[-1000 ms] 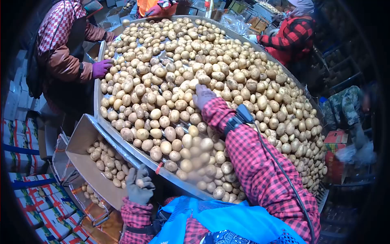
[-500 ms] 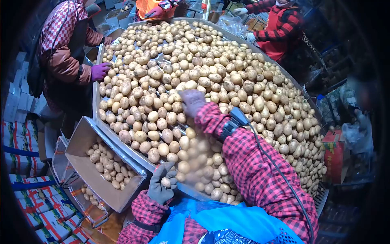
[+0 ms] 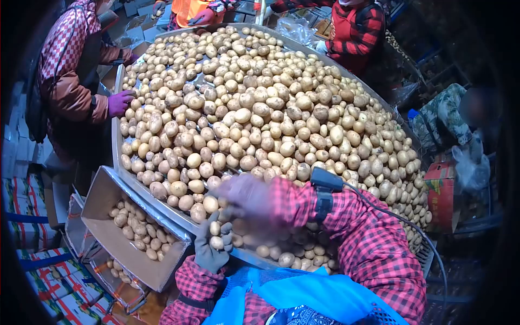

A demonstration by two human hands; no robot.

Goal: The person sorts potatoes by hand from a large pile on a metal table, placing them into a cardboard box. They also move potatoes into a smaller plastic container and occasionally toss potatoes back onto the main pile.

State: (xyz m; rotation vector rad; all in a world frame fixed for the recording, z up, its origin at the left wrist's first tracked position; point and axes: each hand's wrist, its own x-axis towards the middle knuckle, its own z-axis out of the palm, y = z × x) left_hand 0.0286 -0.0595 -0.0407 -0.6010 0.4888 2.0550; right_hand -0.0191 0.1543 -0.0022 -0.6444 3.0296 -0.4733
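Note:
A wide metal-edged table (image 3: 116,142) is heaped with potatoes (image 3: 287,108). In a grey glove, my left hand (image 3: 211,248) is at the table's near edge, palm up, its fingers curled around small potatoes (image 3: 216,235). Beside it, above the near potatoes, my right hand (image 3: 241,195) is smeared by motion, and whatever it may hold cannot be made out. To the left of my left hand, an open cardboard box (image 3: 173,265) contains potatoes (image 3: 142,230).
A person with a purple glove (image 3: 120,103) touches the table's left edge. Other people stand at the far side and the right. Printed cartons (image 3: 67,287) are stacked at lower left. A red box (image 3: 441,189) stands right of the table.
My right hand has moved from the middle of the heap back toward my left hand. More than one potato now shows in my left hand. The view has shifted slightly.

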